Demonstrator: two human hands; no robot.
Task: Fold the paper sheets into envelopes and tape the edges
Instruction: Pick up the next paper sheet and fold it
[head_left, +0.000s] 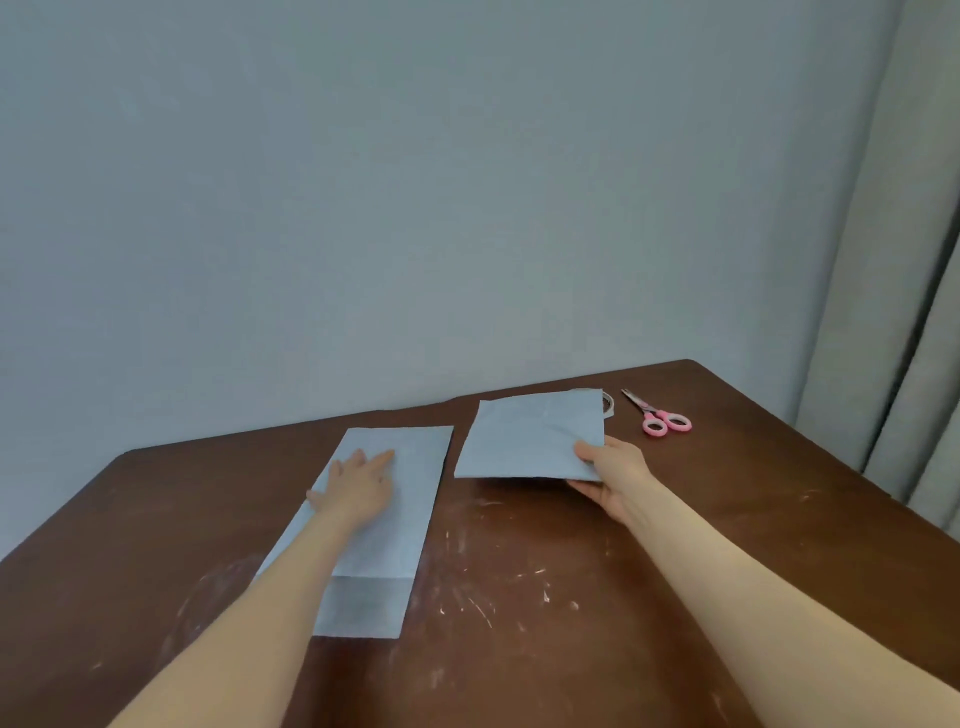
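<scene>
Mostly hidden tape roll (610, 404), behind folded sheet (530, 441)

light: soft, even, dim-cool | shadows: faint | focus: slightly soft | edges: wide-angle bowing

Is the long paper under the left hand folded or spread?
Probably folded: a straight edge crosses the long paper near its near end, with a darker band below. The left hand rests flat on it.

Matt, smooth pale paper in both the flat sheet (410, 467) and the folded sheet (530, 441). Dark wooden table (519, 597), faintly glossy, scuffed with whitish scratches. Scissors (657, 413) of metal with pink plastic handles. Matt cloth curtain (914, 312).
</scene>
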